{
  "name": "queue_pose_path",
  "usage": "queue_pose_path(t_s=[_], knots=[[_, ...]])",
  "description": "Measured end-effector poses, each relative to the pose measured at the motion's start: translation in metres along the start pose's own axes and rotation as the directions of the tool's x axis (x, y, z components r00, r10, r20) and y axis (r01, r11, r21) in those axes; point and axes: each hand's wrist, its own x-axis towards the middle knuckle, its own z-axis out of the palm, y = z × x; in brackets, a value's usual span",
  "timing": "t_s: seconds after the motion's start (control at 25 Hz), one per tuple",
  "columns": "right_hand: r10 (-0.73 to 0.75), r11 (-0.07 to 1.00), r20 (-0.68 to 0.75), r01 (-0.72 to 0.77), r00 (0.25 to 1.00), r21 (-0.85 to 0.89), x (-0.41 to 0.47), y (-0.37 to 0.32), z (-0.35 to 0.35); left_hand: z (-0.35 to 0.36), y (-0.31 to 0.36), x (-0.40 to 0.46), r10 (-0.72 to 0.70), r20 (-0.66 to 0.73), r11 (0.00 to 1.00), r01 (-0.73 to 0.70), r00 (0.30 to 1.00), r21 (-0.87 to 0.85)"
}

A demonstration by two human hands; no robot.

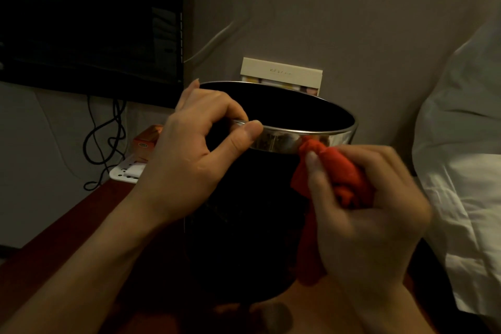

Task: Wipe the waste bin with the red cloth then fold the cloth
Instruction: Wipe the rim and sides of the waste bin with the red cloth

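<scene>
A black waste bin (244, 225) with a shiny metal rim band (284, 141) stands on a reddish wooden surface in the middle of the view. My left hand (195, 149) pinches the near left part of the rim, thumb outside and fingers over the edge. My right hand (371, 211) grips a bunched red cloth (341, 173). The cloth's tip presses against the metal band at the bin's near right side, and a tail of cloth hangs down beside the bin's wall.
A dark screen (89, 22) hangs at the upper left with black cables (105, 141) below it. An orange box (146, 144) and a white tray (126, 169) sit left of the bin. A cream card box (282, 73) leans on the wall behind. White bedding (461, 157) fills the right.
</scene>
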Motion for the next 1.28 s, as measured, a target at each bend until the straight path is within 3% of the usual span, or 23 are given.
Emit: queue_pose_path(t_s=[0.24,0.4,0.6,0.8,1.04,1.16,1.28], knots=[[-0.041,0.999,0.107,0.038,0.993,0.029,-0.016,-0.010,0.013,0.001,0.001,0.000,0.008,-0.016,1.000,-0.008,1.000,0.003],[-0.009,1.000,0.001,0.009,1.000,-0.024,-0.002,-0.002,0.002,0.000,0.001,0.000,-0.001,-0.011,1.000,0.001,1.000,0.004],[-0.051,0.999,0.067,0.051,0.996,-0.001,-0.016,-0.008,0.012,0.001,0.002,-0.001,0.008,-0.020,1.000,-0.008,1.000,0.004],[-0.027,0.999,-0.015,0.026,1.000,-0.028,-0.004,-0.003,0.002,0.001,0.001,-0.001,0.014,-0.007,1.000,-0.014,1.000,0.018],[-0.055,0.998,0.103,0.054,0.993,0.008,-0.014,-0.013,0.011,0.000,0.005,-0.001,0.036,0.003,0.999,-0.036,0.999,0.028],[0.033,0.999,-0.046,-0.032,0.998,0.027,0.006,-0.015,-0.007,0.009,0.017,-0.005,0.140,0.075,0.982,-0.148,0.987,0.117],[0.090,0.996,-0.143,-0.085,0.986,0.041,0.019,-0.012,-0.019,0.008,0.014,-0.003,0.131,0.085,0.990,-0.135,0.988,0.044]])
